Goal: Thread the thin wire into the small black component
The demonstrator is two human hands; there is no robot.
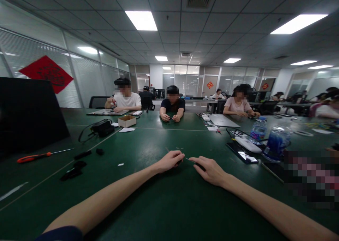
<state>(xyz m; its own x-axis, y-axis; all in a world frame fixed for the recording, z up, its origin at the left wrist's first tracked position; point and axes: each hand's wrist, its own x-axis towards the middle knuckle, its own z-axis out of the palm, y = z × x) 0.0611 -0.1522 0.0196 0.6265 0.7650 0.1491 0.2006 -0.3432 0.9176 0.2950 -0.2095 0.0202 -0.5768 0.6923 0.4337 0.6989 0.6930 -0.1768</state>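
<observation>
Nearest, over the green table (148, 198): two bare forearms stretched forward, hands close together but not touching. Left hand (171, 161): curled, pinches a small dark piece (180, 161) between thumb and fingertips, just above the table top. Right hand (209, 170): closed around the dark handle of a thin tool (194, 162), fine shaft pointing to the small dark piece; cannot tell whether tip and piece touch. To the left, a little further: a white scrap (120, 164), several black parts (71, 172) and an orange-handled screwdriver (34, 157), well apart from the hands. To the right: a dark phone (242, 154), beside it a white device (248, 144), then a blue-tinted jar (277, 142) and a water bottle (258, 130), both upright. Further back on the left: a black adapter (102, 128) with its cable and a small cardboard box (127, 121). At the far side of the table: three seated people (172, 108), hands on the table. On the window at far left: a red paper square (46, 73).
</observation>
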